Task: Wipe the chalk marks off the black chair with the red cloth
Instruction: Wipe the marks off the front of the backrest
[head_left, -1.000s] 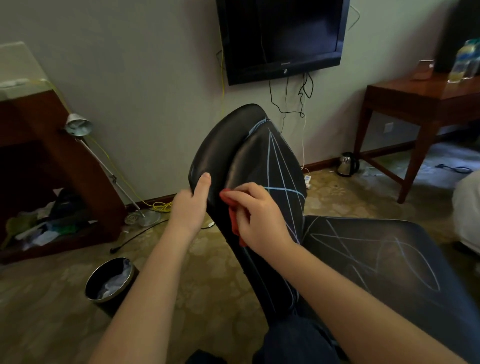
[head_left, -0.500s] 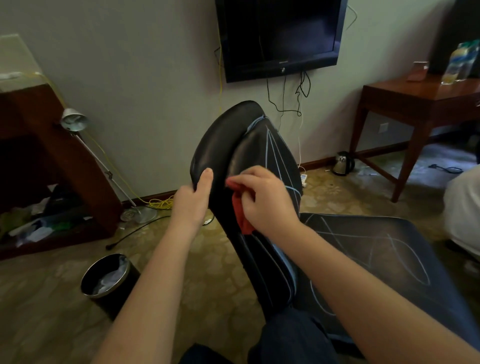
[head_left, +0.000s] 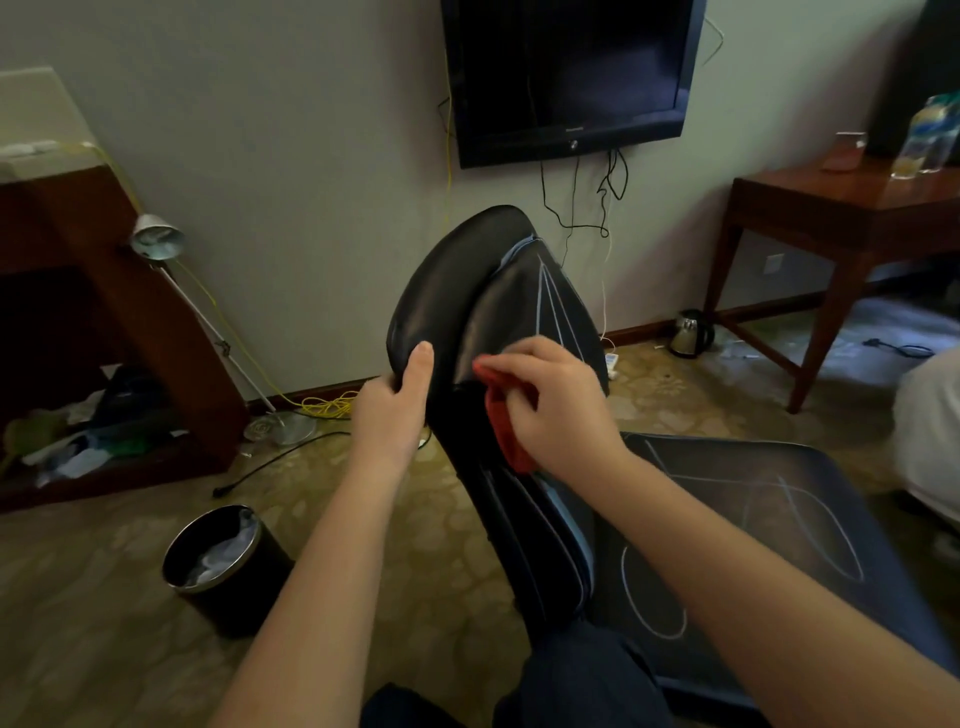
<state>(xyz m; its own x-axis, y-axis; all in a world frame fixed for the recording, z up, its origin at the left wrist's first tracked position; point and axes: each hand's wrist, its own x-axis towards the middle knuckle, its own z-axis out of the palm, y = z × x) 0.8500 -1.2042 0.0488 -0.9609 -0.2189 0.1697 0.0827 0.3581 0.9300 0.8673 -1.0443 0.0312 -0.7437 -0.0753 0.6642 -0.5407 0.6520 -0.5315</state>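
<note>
The black chair (head_left: 467, 291) stands in front of me, its backrest seen edge-on with pale chalk lines (head_left: 545, 306) running down its front. More chalk loops (head_left: 769, 519) cover the seat at the right. My right hand (head_left: 556, 410) grips the red cloth (head_left: 506, 431) and presses it against the backrest's front, below the chalk lines. My left hand (head_left: 397, 402) grips the backrest's left edge, thumb up along the leather.
A black waste bin (head_left: 218, 561) stands on the carpet at the lower left. A floor lamp (head_left: 156, 241) leans by a wooden shelf unit (head_left: 171, 332). A wooden table (head_left: 852, 208) and kettle (head_left: 688, 332) are at the right. A television (head_left: 566, 73) hangs on the wall.
My right hand has slid the red cloth slightly up the backrest front. The crossing chalk lines near the hand are gone. My left hand keeps its hold on the edge.
</note>
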